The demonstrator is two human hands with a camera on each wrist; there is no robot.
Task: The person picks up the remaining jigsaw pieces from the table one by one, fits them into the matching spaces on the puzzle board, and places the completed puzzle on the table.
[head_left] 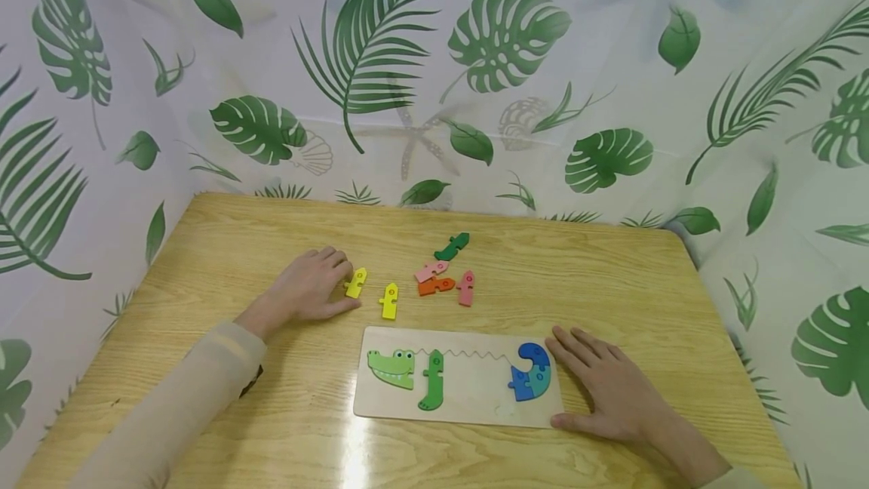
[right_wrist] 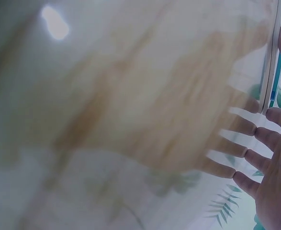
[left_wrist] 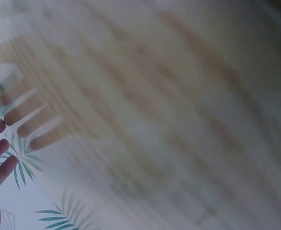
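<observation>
In the head view, my left hand (head_left: 311, 285) rests on the table, its fingertips right at a yellow puzzle piece (head_left: 357, 282) and its thumb just below it. That piece also shows at the edge of the left wrist view, beside spread fingers (left_wrist: 4, 168). A second yellow piece (head_left: 389, 301) lies a little to the right. Across the table my right hand (head_left: 614, 389) lies with extended fingers and thumb at the right edge of the wooden puzzle board (head_left: 475, 402). On the board sit a green crocodile head (head_left: 392, 369), a green leg piece (head_left: 434, 382) and joined blue tail pieces (head_left: 532, 374).
Behind the board lie a dark green piece (head_left: 451, 247), a light pink piece (head_left: 431, 272), an orange piece (head_left: 436, 287) and a darker pink piece (head_left: 465, 289). A leaf-printed curtain (head_left: 421, 81) stands around the back and sides of the wooden table (head_left: 271, 398).
</observation>
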